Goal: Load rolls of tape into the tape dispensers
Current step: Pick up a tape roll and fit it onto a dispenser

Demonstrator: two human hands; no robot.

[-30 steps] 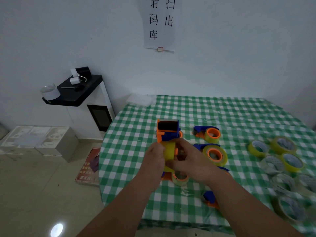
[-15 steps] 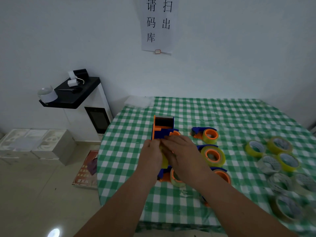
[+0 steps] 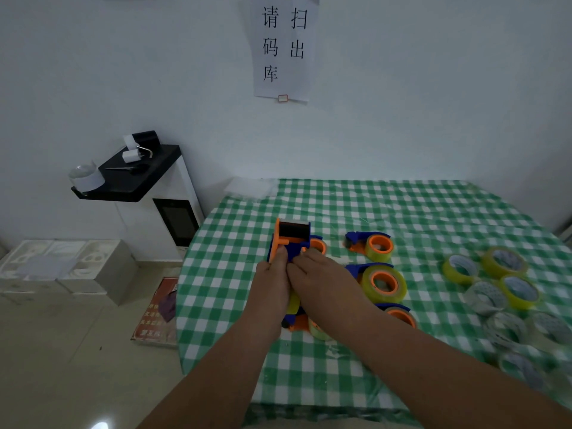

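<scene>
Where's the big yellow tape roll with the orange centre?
The yellow tape roll with an orange core lies mid-table on the green checked tablecloth, just right of the person's right hand.

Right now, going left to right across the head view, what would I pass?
White boxes on the floor → black shelf → dispenser held in both hands → loaded dispensers on the checked cloth → loose tape rolls.

Both your forearms reach forward and converge at centre. Your left hand (image 3: 272,281) is knuckles-up, thumb extended forward, fingers curled under in a grip. Your right hand (image 3: 318,278) touches it side by side, fingers bent down, pinching.
</scene>
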